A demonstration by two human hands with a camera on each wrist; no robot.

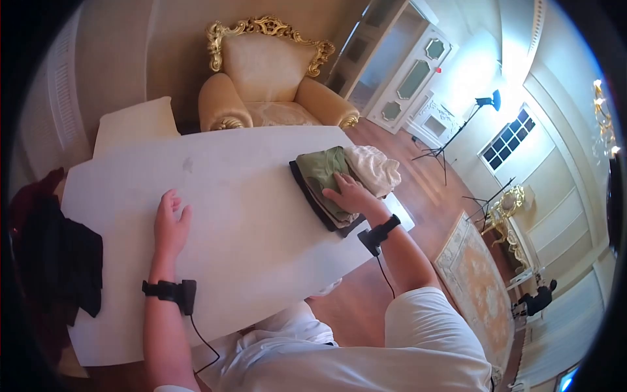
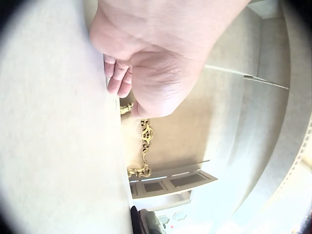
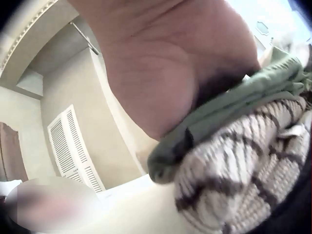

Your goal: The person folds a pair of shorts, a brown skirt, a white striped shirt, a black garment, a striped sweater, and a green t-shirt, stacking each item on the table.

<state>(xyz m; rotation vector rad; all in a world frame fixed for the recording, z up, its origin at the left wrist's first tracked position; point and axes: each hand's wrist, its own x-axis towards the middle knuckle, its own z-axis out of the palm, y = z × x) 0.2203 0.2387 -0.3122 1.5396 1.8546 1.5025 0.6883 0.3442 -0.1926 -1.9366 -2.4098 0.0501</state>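
A stack of folded clothes lies at the right side of the white table (image 1: 228, 215). On top is a green garment (image 1: 320, 166), with a crumpled cream cloth (image 1: 372, 168) beside it and a black layer (image 1: 307, 196) underneath. My right hand (image 1: 356, 196) rests on the green garment, fingers spread flat. Below the green fabric, the right wrist view shows a cream and dark striped knit (image 3: 234, 161). Over the left part of the table is my left hand (image 1: 172, 225), holding nothing, its fingers loosely bent. In the left wrist view its palm (image 2: 161, 73) is beside the tabletop.
Black clothing (image 1: 72, 261) and a dark red cloth (image 1: 39, 202) hang over the table's left edge. A gold-trimmed armchair (image 1: 264, 72) stands behind the table. To the right are a light stand (image 1: 457, 134) and a patterned rug (image 1: 477, 281). Cables run from both wrist cameras.
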